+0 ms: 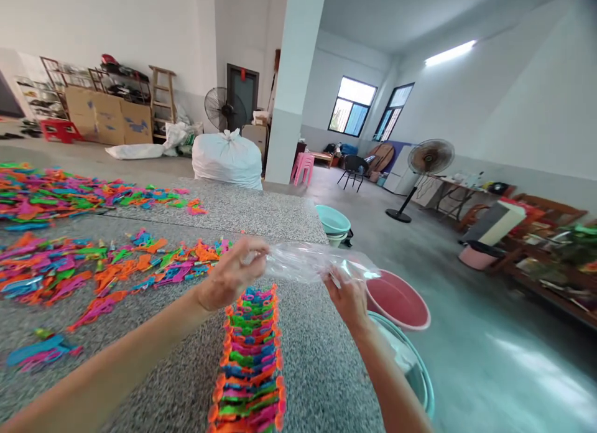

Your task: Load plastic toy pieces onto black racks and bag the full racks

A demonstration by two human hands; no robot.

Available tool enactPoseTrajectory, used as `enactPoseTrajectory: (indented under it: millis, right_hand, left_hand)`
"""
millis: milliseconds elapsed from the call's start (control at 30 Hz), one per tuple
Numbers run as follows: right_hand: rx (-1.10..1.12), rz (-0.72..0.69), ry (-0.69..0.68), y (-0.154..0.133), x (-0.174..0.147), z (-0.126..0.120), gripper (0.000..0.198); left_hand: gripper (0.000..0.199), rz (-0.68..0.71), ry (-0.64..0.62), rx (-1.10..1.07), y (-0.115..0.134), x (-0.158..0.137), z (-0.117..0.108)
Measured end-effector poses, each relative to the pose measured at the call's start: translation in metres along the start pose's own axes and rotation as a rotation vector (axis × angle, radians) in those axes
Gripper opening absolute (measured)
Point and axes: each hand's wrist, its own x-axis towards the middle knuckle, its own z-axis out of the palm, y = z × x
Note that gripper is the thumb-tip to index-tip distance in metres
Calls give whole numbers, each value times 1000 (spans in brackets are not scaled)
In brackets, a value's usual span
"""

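Observation:
A clear plastic bag [298, 262] is stretched sideways above the far right part of the speckled stone table [308, 339]. My left hand [236, 272] pinches its left end, with fingers closed. On the bag's right part, my right hand [346, 296] grips the film between thumb and fingers. Below and between my forearms runs a long, neat row of small colourful plastic pieces [252, 364], orange, green, blue and pink, packed closely together. Loose pieces of the same colours [172, 262] are scattered left of my left hand. Their exact kind is too blurred to make out.
A larger heap of pieces [60, 193] covers the far left. Beyond the table's right edge stand a red basin [398, 299], a teal tub [422, 371] and a mint basin [333, 218]. A stuffed white sack [227, 158] sits behind the table. A standing fan [420, 178] is farther right.

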Motion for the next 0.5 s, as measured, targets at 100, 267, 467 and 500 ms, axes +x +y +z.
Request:
enactPoseTrajectory:
  millis: [100,267,467,500]
  right_hand:
    - [-172,-37,124,26,1,38,26]
    - [-246,-73,87,47,-18,114,34]
    - [32,159,-216,47,-44,142,37]
    - [115,224,-236,43,-49,138,37]
  left_hand:
    - [28,135,-192,106,-32,-13,0]
    - [52,-49,-336,287,-86,-57,19]
    - [22,-331,-290,224,-77,-115,24]
    - [21,-377,-252,197,-67,-121,23]
